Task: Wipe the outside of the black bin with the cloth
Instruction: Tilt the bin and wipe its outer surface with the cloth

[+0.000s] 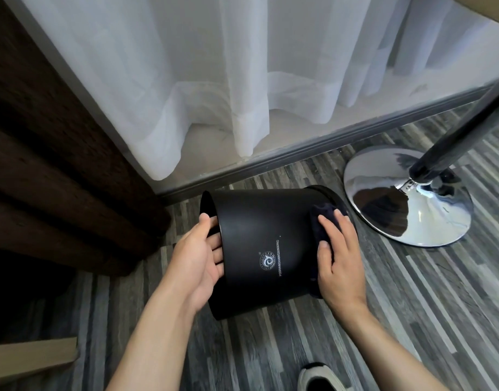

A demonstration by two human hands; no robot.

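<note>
The black bin (266,244) lies tipped on its side above the striped floor, open mouth to the left, base to the right, a small round logo facing me. My left hand (199,258) grips the rim, thumb outside and fingers reaching into the mouth. My right hand (340,263) presses a dark cloth (323,214) flat against the bin's outer wall near the base end. Most of the cloth is hidden under the palm and blends with the bin.
A chrome pedestal base (406,196) with a dark pole stands just right of the bin. White sheer curtains (242,80) hang behind, above a grey sill. Dark brown drapes (53,165) fill the left. A shoe (320,378) shows at the bottom edge.
</note>
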